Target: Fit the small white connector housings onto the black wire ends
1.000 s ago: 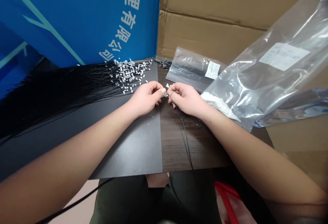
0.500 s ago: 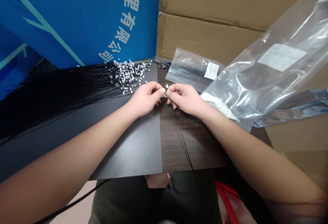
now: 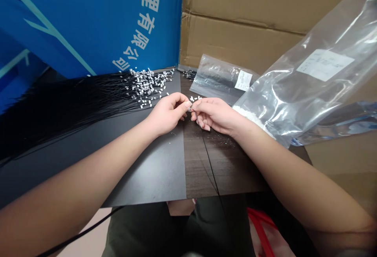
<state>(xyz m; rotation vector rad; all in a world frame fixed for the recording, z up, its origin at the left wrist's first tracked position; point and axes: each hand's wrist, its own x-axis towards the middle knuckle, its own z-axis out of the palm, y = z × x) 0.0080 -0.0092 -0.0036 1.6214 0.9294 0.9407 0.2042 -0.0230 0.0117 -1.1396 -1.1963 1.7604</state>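
Over the middle of the table, the fingertips of my two hands nearly meet. My left hand (image 3: 167, 112) pinches a small white connector (image 3: 189, 108), mostly covered by the fingers. My right hand (image 3: 216, 115) is closed at thumb and forefinger on a thin black wire (image 3: 211, 161), its other fingers loosely curled. From there the wire trails down over the table's front edge. Just beyond my fingertips lie several loose white connector pieces (image 3: 195, 98). Whether the wire end sits inside the connector, I cannot tell.
Black wires (image 3: 64, 96) with white connector ends (image 3: 149, 84) lie in a heap at left on a dark grey sheet (image 3: 153, 170). At right, a clear bag (image 3: 294, 92) holds white pieces. Behind stand a flat labelled bag (image 3: 220, 76), a cardboard panel (image 3: 241, 10) and a blue panel (image 3: 88, 17).
My right hand's lower fingers have opened out a little and its wrist has turned slightly. The trailing wire has shifted. My left hand has barely moved.
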